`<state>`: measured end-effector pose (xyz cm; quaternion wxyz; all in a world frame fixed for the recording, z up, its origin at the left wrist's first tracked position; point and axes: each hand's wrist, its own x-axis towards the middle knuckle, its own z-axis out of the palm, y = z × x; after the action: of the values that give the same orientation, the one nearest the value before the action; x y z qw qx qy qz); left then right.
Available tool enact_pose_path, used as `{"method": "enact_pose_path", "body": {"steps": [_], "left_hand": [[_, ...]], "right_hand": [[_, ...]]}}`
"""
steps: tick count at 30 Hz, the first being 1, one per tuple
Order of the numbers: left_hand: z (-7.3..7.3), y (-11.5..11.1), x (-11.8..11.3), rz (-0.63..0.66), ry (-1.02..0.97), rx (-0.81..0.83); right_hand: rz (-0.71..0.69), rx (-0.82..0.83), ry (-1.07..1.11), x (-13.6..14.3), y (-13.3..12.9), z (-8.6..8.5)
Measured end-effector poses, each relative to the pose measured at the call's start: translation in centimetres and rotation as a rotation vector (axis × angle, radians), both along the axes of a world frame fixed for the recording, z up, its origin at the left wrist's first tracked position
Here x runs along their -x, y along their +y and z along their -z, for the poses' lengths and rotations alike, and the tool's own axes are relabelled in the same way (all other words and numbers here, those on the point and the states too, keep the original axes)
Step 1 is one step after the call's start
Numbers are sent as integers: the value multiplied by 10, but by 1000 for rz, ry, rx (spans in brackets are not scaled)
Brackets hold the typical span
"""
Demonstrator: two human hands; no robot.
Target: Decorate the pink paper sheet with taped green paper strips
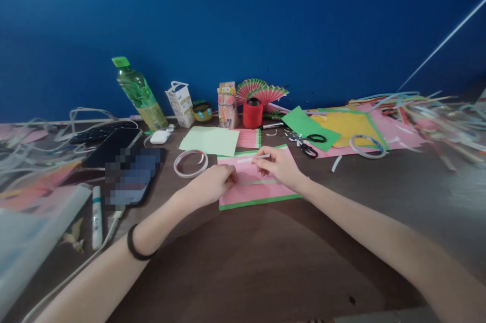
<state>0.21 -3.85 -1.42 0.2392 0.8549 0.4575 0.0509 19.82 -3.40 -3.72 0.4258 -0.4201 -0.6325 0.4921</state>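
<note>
A pink sheet of paper point(258, 194) with green borders lies on the dark desk in front of me. My left hand point(216, 181) rests at its left edge, fingers curled in. Whatever is between those fingertips, if anything, is hidden. Over the sheet's upper part, my right hand point(281, 166) pinches a thin whitish strip point(262, 156). A pale band point(261, 181) runs across the middle of the pink sheet. Close to my left hand is a roll of clear tape point(191, 163). Behind the sheet lies a pale green sheet point(209, 140).
Black scissors point(309, 148), a green sheet point(311, 128) and a second tape roll point(367, 146) lie right. A green bottle point(140, 95), a carton point(180, 104), a red roll point(252, 113) and folded fans point(268, 95) stand along the blue wall. Left are a phone point(148, 166) and marker point(97, 216).
</note>
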Motion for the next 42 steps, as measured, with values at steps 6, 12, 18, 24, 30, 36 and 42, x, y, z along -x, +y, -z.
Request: {"method": "enact_pose_path", "body": {"steps": [6, 12, 18, 24, 30, 36, 42], "left_hand": [[0, 8, 3, -123, -73, -7], [2, 13, 0, -263, -443, 437], [6, 11, -2, -268, -568, 652], [11, 12, -4, -306, -599, 660], [10, 10, -7, -322, -632, 646], [8, 8, -8, -312, -615, 622], [4, 5, -9, -281, -600, 637]], "right_hand": [[41, 7, 129, 0, 3, 4], [24, -37, 137, -1, 3, 5], [-102, -50, 26, -3, 2, 4], [-244, -104, -26, -2, 1, 9], [-270, -103, -40, -2, 1, 10], [-258, -104, -76, -1, 0, 9], [-283, -106, -64, 1, 0, 9]]}}
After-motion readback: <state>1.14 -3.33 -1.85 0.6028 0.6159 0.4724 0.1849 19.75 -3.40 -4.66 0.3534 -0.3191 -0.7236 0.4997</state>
